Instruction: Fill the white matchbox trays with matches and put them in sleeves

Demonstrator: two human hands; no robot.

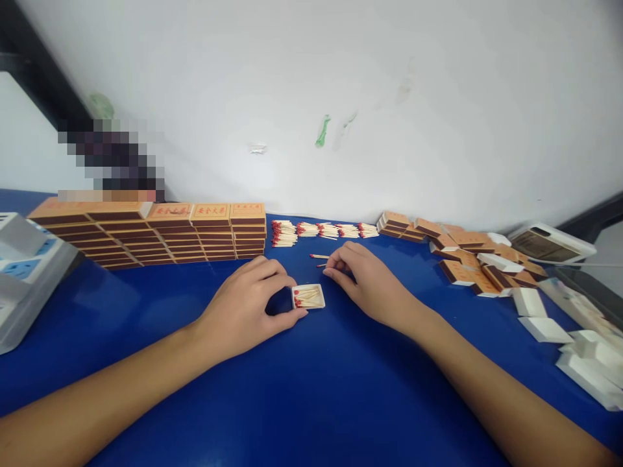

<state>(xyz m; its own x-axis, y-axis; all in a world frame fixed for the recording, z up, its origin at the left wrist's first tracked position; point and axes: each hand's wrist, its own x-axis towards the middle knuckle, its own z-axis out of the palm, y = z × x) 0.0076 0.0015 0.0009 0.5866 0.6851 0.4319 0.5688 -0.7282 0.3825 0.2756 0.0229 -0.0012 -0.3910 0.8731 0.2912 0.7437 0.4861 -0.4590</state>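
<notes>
My left hand point(253, 301) grips a small white matchbox tray point(323, 299) at its left end, thumb on the near side and fingers on the far side. Inside the tray lie several red-headed matches point(306, 295). To the right, my right hand point(363, 275) is closed in a pinch on a match point(321, 265), whose red head points left. Just beyond its fingertips another match point(318, 256) lies on the blue table point(311, 402). Behind both hands, small piles of matches point(328, 231) sit in a row along the wall.
Stacked matchboxes point(204, 233) form a wall at the back left. Loose matchbox sleeves point(462, 250) are heaped at the back right, with empty white trays point(545, 327) nearer. A grey-white container point(29, 292) stands at the left edge. The white wall point(311, 78) bounds the table.
</notes>
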